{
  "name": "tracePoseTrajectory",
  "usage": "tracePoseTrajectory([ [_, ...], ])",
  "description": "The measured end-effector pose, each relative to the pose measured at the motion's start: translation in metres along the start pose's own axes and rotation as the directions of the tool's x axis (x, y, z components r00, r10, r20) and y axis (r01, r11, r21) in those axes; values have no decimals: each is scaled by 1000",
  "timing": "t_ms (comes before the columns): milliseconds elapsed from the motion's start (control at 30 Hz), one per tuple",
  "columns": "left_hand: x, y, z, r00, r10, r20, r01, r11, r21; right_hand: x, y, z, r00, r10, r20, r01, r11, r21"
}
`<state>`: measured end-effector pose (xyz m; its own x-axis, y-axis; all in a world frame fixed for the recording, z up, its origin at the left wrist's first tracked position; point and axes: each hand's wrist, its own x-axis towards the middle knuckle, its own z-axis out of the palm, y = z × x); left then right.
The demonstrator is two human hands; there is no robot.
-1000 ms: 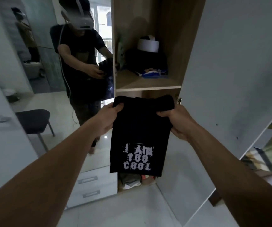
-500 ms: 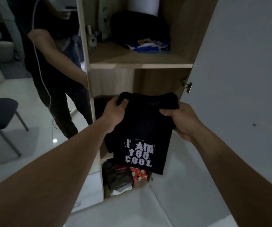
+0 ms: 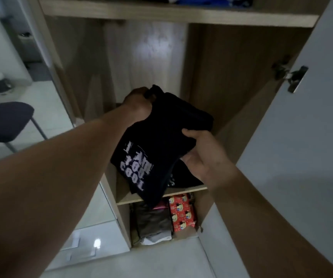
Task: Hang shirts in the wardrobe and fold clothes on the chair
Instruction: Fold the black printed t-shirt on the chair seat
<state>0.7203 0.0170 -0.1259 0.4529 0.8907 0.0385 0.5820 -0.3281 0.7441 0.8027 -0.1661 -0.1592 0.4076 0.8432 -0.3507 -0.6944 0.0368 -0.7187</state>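
While left hand (image 3: 138, 106) and right hand (image 3: 204, 156) grip it — shirt (image 3: 161, 137) overhangs shelf (image 3: 188, 190) edge.

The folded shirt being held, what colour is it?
The shirt is black with white lettering; head view.

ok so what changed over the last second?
The folded black shirt went from hanging upright to tilted over, and was lowered into the compartment above the lower shelf. The right hand shifted its grip from the top corner to the shirt's side edge. Unchanged: the left hand grips the top corner, and the wardrobe door is open.
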Motion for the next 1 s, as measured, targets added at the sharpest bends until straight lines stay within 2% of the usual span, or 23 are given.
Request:
tracePoseTrajectory([
  [100, 30, 15, 24, 997, 50, 54, -61, 972, 226, 36, 13, -16, 994, -22, -105, 38, 988, 153],
  [167, 51, 8, 57, 987, 102, 120, -136, 938, 320, 63, 28, -38, 976, -23, -216, 59, 985, 162],
  [233, 68, -14, 103, 986, 117, 123, -156, 907, 391, 90, 50, -65, 952, 11, -306, 34, 990, 139],
  [367, 81, -62, 195, 981, 112, 159, -161, 924, 347, 125, 81, -125, 892, 31, -451, 3, 997, 74],
  [500, 81, -95, 246, 966, 113, 231, -154, 974, 167, 137, 88, -165, 849, 7, -528, -23, 999, -23],
  [567, 74, -94, 249, 975, 150, 163, -179, 968, 177, 140, 90, -172, 843, -34, -537, -41, 991, -128],
  [667, 57, -96, 237, 959, 272, -79, -234, 918, 321, 142, 83, -174, 848, -169, -502, -43, 922, -384],
  [700, 48, -101, 229, 947, 287, -148, -222, 912, 346, 141, 78, -171, 842, -232, -487, -44, 870, -491],
  [767, 32, -124, 214, 957, 218, -193, -137, 923, 361, 141, 72, -168, 811, -396, -430, -59, 676, -734],
  [833, 21, -155, 201, 991, 83, -107, -37, 926, 376, 142, 68, -162, 808, -490, -327, -99, 434, -895],
  [900, 13, -184, 193, 999, -30, 18, 19, 897, 442, 151, 67, -156, 834, -534, -142, -135, 52, -989],
  [967, 11, -204, 190, 994, -70, 83, 21, 872, 489, 170, 66, -153, 874, -467, 133, -32, -329, -944],
  [1000, 11, -209, 190, 993, -65, 103, 7, 874, 485, 179, 66, -152, 891, -385, 240, 51, -443, -895],
])
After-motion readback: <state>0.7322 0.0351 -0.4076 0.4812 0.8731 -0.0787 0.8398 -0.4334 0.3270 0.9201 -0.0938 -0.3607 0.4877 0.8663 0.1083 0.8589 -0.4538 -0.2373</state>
